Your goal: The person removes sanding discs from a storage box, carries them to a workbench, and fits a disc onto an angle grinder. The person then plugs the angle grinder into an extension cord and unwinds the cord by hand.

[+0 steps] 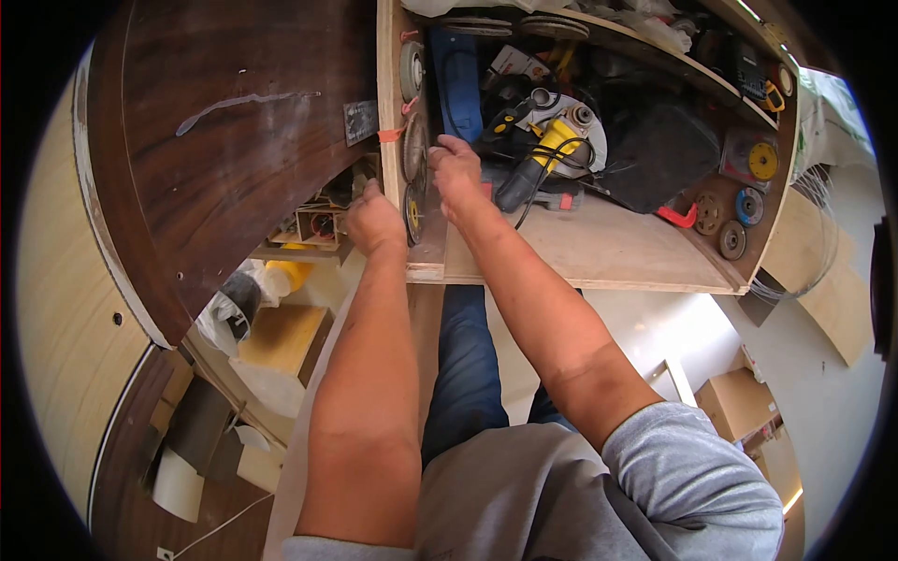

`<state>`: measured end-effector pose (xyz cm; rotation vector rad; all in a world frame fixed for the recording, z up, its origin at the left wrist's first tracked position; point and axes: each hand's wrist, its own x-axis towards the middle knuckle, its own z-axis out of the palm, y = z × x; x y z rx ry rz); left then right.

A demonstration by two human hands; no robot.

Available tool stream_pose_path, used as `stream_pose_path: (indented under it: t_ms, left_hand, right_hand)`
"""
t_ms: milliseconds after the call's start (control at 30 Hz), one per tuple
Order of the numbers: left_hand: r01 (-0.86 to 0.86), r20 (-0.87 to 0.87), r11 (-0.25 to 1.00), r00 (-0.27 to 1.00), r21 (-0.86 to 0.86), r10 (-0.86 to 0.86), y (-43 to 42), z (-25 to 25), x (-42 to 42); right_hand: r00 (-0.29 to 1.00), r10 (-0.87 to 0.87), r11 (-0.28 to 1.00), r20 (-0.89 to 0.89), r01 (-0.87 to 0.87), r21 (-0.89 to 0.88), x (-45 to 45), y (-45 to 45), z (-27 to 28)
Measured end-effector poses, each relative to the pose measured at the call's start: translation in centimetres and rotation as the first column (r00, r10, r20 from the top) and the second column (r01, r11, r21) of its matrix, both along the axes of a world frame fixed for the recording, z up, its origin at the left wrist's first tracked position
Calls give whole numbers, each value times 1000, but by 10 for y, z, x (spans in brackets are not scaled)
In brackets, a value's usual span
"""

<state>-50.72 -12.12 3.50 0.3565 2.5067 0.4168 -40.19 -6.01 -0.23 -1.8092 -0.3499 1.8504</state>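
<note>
Both forearms reach forward, each hand [376, 222] [456, 178] curled.

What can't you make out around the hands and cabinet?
Head view, all:
Left hand: what its fingertips touch, hidden by the hand.
Right hand: what its palm faces, hidden by its back.
Yellow tool: any label, too small.
Upper shelf: far part, cut off by the top edge.

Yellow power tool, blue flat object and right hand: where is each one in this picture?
Yellow power tool [558, 137]: head view, on its yellow housing.
Blue flat object [467, 98]: head view, middle of its broad face.
Right hand [457, 176]: head view, on the back of the hand.
</note>
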Motion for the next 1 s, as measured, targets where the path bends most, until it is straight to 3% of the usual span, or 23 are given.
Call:
stream_pose_path:
  t_ms: [133, 233, 367, 467, 733, 1000]
  left_hand:
    - [-17, -6, 1000, 1000, -22, 17, 3, 7, 3]
    - [1, -24, 1000, 1000, -28, -2, 3, 7, 3]
    - [10, -23, 1000, 1000, -26, -10, 4, 9, 3]
    - [9, -12, 999, 1000, -39, -9, 2, 6, 2]
    - [-1, -2, 999, 1000, -42, 1, 5, 11, 4]
    - [-6, 10, 1000, 1000, -13, 7, 3, 6, 4]
  right_hand:
    - [993, -107, 990, 42, 102, 94, 21, 16, -18]
    - [961, -232, 961, -148, 250, 115, 39, 58, 2]
    - [750, -392, 893, -532, 449, -26, 40, 123, 3]
    - [630, -462, 855, -624, 505, -123, 34, 155, 13]
    - [420, -373, 834, -827, 543, -100, 28, 183, -15]
    - [484, -394, 845, -781, 525, -101, 29, 174, -8]
